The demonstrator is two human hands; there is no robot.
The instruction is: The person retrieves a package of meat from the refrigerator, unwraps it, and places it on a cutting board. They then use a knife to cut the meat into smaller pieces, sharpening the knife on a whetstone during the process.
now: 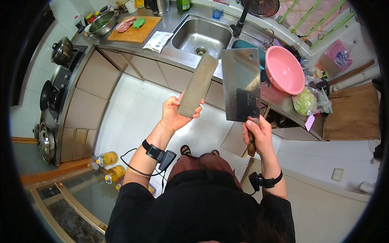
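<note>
My left hand (179,112) grips the lower end of a long grey-brown whetstone (199,85), its far end tilted up toward the sink. In my right hand (259,133) is a Chinese cleaver (241,82), held by its wooden handle (251,142) with the broad blade pointing away from me. Wet-looking marks and reflections show on the blade face. Stone and blade are apart, side by side in front of my body. Behind them, the steel sink (202,33) is partly covered by the stone and the cleaver.
A wooden cutting board (152,21) bears raw meat (125,25) and a green cloth-like item (139,23). Beside it lies a white packet (158,41). A pink basin (285,70) and a bagged cabbage (304,101) sit at right. Oil bottles (108,158) stand on the floor; a stove (62,79) is at left.
</note>
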